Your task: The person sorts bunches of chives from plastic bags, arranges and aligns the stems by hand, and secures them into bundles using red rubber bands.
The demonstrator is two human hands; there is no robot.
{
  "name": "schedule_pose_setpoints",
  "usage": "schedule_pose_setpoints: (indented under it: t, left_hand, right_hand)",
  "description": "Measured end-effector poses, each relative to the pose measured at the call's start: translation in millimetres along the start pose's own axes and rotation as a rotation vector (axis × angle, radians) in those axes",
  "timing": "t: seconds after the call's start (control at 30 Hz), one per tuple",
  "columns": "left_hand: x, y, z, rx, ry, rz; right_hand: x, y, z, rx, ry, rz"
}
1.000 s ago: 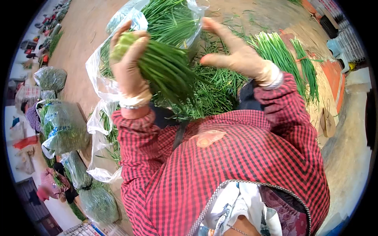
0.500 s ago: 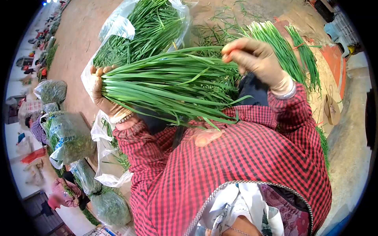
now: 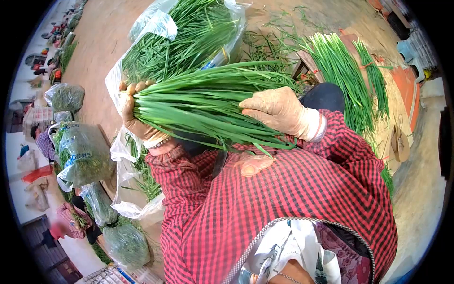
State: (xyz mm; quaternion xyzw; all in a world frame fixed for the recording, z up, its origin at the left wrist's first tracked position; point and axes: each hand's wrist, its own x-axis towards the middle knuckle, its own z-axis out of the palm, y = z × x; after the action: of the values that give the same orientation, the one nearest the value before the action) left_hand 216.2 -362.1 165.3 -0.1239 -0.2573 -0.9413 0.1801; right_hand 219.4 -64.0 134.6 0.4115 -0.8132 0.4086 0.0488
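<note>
My left hand (image 3: 134,118), in a thin pale glove, is closed around the white stem ends of a bunch of garlic chives (image 3: 198,106). The long green leaves fan out to the right, above my lap. Over the middle of the leaves is my gloved right hand (image 3: 279,111), its thumb and fingers pinched together on some chive leaves; its fingertips partly hide what they grip. Just beyond the bunch stands an open clear plastic bag (image 3: 236,35) full of loose chives (image 3: 189,40).
On a board at the right lie a large pile of chives (image 3: 343,78) and a smaller tied bundle (image 3: 373,75). Loose leaves (image 3: 269,47) litter the floor ahead. Filled plastic bags (image 3: 82,154) line the left side, where another person (image 3: 71,221) sits. A sandal (image 3: 400,143) lies at right.
My right hand has come down and left from the leaf tips to the middle of the bunch. My left hand still grips the stem ends.
</note>
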Motion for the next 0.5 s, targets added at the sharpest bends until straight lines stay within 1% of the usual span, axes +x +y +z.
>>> schedule_pose_setpoints:
  t: [0.03, 0.07, 0.13, 0.17, 0.2, 0.27, 0.3, 0.33, 0.4, 0.47, 0.5]
  left_hand:
    - [-0.8, 1.9, -2.9, -0.024, -0.084, 0.012]
    - [-4.3, 3.5, -0.5, 0.009, -0.082, 0.063]
    - [-6.9, 10.2, -1.3, -0.007, -0.226, 0.067]
    - [-11.6, 10.7, 6.5, 0.016, -0.203, 0.092]
    - [-15.0, 12.8, 10.9, 0.075, -0.227, 0.100]
    - [-16.8, 16.6, 9.9, 0.116, -0.383, 0.057]
    - [-21.0, 16.0, 12.8, 0.189, -0.368, 0.070]
    - [-21.9, 17.4, 17.1, 0.188, -0.367, 0.071]
    - [-23.0, 20.0, 24.8, 0.304, -0.380, 0.039]
    - [-21.1, 28.9, 18.4, 0.314, -0.221, 0.112]
    - [-22.6, 27.7, 21.7, 0.385, -0.166, 0.121]
  right_hand:
    - [-1.1, -3.1, -1.0, 0.027, 0.014, 0.012]
    - [-1.6, -10.3, -7.8, 0.027, 0.010, 0.010]
    - [-3.4, -23.4, -25.5, 0.195, -0.223, 0.204]
    - [-7.0, -21.4, -28.1, 0.288, -0.209, 0.182]
    - [-9.1, -19.1, -32.2, 0.288, -0.215, 0.181]
    - [-10.8, -12.7, -41.5, 0.238, -0.269, 0.195]
    - [-11.6, -7.5, -44.6, 0.263, -0.239, 0.220]
    - [-11.0, -3.8, -49.5, 0.327, -0.248, 0.329]
    - [-16.6, 16.5, -54.0, 0.371, -0.022, 0.436]
    - [-21.8, 43.4, -76.3, 0.429, -0.028, 0.655]
    - [-21.9, 39.5, -81.0, 0.136, -0.071, 0.547]
